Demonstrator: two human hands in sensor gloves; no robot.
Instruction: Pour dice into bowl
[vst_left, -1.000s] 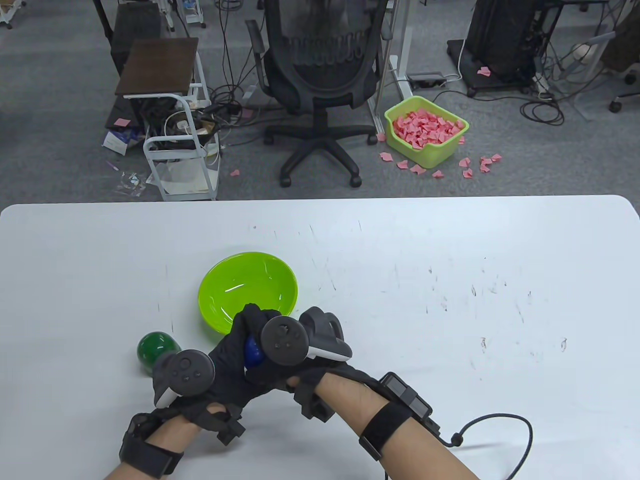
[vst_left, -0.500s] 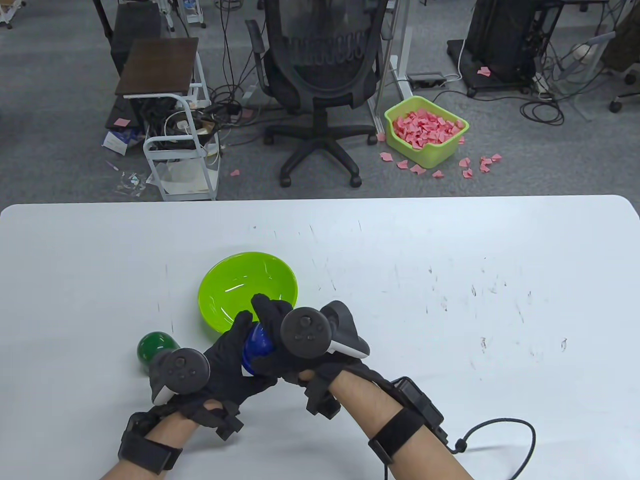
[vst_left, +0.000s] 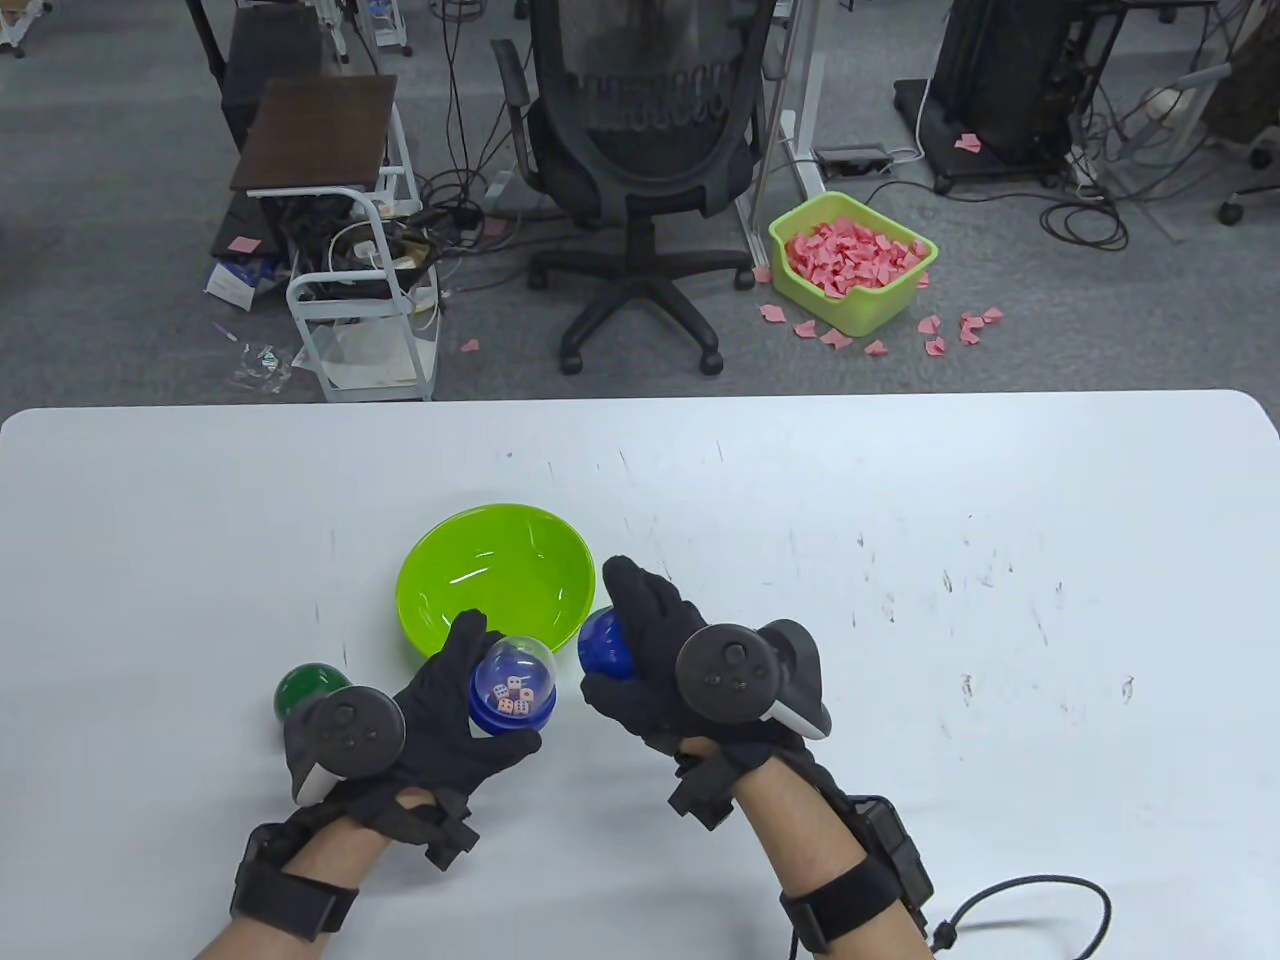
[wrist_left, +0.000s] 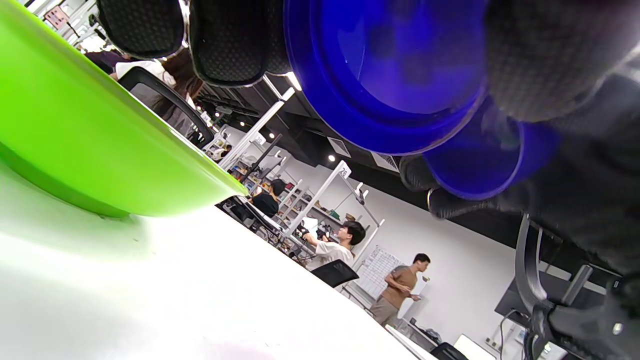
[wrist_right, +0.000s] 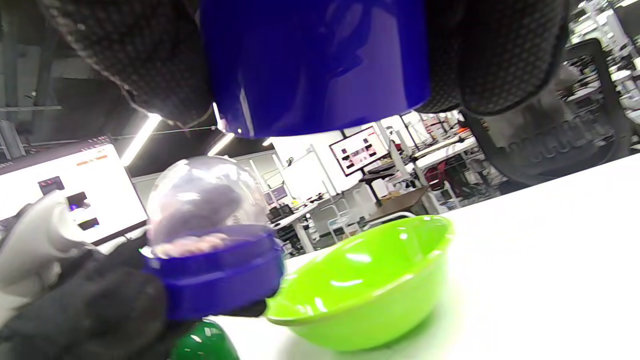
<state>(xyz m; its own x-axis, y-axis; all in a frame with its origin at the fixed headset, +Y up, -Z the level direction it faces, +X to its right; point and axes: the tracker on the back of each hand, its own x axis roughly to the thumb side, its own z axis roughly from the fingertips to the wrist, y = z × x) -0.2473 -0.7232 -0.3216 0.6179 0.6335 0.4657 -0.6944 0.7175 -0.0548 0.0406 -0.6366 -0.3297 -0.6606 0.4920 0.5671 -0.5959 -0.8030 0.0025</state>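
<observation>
I see the dice (vst_left: 512, 696) under a clear dome (vst_left: 516, 672) on a blue base gripped in my left hand (vst_left: 455, 715), just near of the bowl (vst_left: 497, 582) on the worktop (vst_left: 900, 600), while my right hand (vst_left: 655, 665) grips the blue cap (vst_left: 604, 646) beside it.

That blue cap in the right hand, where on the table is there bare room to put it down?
The whole stretch of table right of the right hand is bare, as is the strip beyond the green bowl. It is crowded at front left: bowl, green ball, left hand with the dice cup.
</observation>
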